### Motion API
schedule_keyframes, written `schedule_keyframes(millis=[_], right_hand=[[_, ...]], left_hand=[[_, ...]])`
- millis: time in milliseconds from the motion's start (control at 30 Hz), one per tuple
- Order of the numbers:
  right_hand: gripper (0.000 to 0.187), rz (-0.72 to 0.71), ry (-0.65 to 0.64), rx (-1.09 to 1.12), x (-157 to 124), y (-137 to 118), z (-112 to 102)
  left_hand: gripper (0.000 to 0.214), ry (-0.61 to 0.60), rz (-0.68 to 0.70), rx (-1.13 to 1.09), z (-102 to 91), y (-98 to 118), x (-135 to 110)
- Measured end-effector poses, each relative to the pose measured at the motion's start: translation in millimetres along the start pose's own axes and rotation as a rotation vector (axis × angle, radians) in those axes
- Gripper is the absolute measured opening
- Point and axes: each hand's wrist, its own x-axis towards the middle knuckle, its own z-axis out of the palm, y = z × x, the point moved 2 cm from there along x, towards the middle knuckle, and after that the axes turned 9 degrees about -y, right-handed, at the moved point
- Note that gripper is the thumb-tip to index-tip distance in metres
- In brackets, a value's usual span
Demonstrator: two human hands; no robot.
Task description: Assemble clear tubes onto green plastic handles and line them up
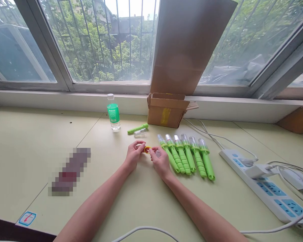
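Note:
Between my two hands is a small yellow ring [147,149] with something dark inside it, too small to make out. My left hand [133,157] is closed, its thumb and fingertips pinching the ring's left side. At the other side, my right hand [162,164] is closed with fingertips on the ring, and a small clear plastic piece [158,153] shows among its fingers. Just beyond my hands lie a green plastic stick [138,129] and a loose clear cap [140,133]. Several green sticks with clear caps [187,154] lie in a row beside my right hand.
A water bottle [113,112] with a green label stands at the back, left of an open cardboard box [166,109]. On the right is a white power strip [265,185] with plugs and cables. A blurred-out object [70,172] lies on the left.

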Motion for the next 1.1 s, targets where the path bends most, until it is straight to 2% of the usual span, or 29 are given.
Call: schedule_keyframes(millis=[333, 867, 1100], right_hand=[[0.031, 0.011, 0.009, 0.03, -3.0, -2.5, -0.7], [0.034, -0.027, 0.017, 0.012, -5.3, -6.5, -0.7], [0.036, -0.023, -0.011, 0.021, -5.6, -8.1, -0.5]], left_hand=[[0.029, 0.097, 0.022, 0.128, 1.6, -2.9, 1.3], [0.033, 0.065, 0.029, 0.196, -0.4, -4.3, 1.6], [0.034, 0.086, 0.029, 0.189, 1.1, -2.2, 0.4]])
